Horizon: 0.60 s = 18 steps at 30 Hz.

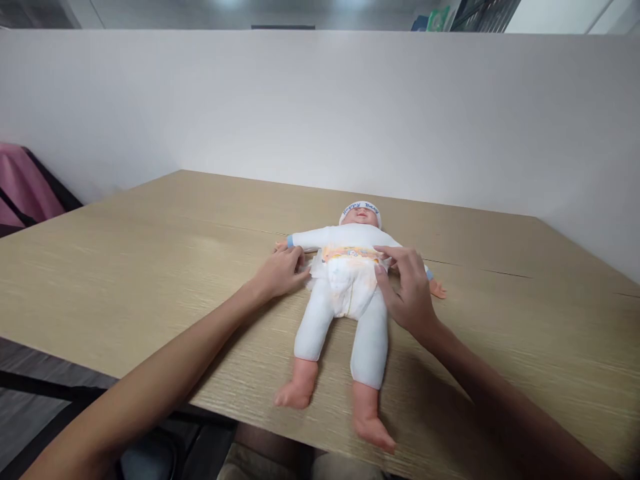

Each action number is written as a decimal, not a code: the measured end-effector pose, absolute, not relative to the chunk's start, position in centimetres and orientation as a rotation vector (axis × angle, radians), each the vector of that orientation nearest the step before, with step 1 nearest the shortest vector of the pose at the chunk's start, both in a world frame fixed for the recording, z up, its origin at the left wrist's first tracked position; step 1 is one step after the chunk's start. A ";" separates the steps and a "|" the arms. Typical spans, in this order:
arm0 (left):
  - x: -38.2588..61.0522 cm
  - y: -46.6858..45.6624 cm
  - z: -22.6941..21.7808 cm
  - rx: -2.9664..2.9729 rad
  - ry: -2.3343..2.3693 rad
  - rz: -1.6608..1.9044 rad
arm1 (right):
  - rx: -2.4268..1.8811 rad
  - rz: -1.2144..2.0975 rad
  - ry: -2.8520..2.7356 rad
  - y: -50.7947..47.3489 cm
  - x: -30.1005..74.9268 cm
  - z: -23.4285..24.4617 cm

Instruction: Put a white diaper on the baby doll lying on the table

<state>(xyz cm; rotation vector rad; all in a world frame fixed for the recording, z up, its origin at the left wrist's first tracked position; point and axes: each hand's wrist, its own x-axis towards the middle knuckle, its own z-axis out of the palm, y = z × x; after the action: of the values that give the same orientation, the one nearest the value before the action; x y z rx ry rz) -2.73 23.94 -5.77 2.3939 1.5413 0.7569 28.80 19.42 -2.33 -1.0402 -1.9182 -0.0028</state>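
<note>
A baby doll (363,237) in a white suit and a printed white headband lies on its back, feet towards me. Around its hips is a white diaper (350,283) with an orange patterned waistband. My left hand (284,272) is at the diaper's left side, fingers curled and closed at the edge of its thin white side flap (317,267). The exact pinch is partly hidden. On the other side, my right hand (407,290) touches the diaper near the waistband. Its thumb and index finger are apart, and the diaper's right side is partly hidden behind them.
The doll lies on a light wooden table (150,267) with thin seams across its top. A white partition (300,107) rises behind the table. A pink cloth item (27,183) with black straps is at the far left. Below the front edge, dark chair parts (205,450) show.
</note>
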 end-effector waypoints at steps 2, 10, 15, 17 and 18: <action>-2.7 23.8 -5.6 2.379 1.579 0.704 | -1.027 0.071 -1.982 19.8 27.2 -0.6; -4.4 23.2 -4.5 2.104 1.528 0.617 | -1.099 0.065 -2.445 22.2 22.0 2.4; -4.9 24.1 -3.3 1.833 1.372 0.756 | -1.200 0.051 -2.499 22.7 21.6 1.8; -4.3 24.6 -2.8 1.731 1.315 0.828 | -1.211 0.043 -2.490 22.7 21.5 1.6; -3.8 24.9 -2.5 1.687 1.288 0.859 | -1.213 0.040 -2.485 22.7 21.4 1.5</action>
<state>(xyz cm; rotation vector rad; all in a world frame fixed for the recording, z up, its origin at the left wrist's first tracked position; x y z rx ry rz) -3.83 24.88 -2.48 1.6869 1.2884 0.8593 21.45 22.73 1.46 -1.2132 -2.4850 0.0397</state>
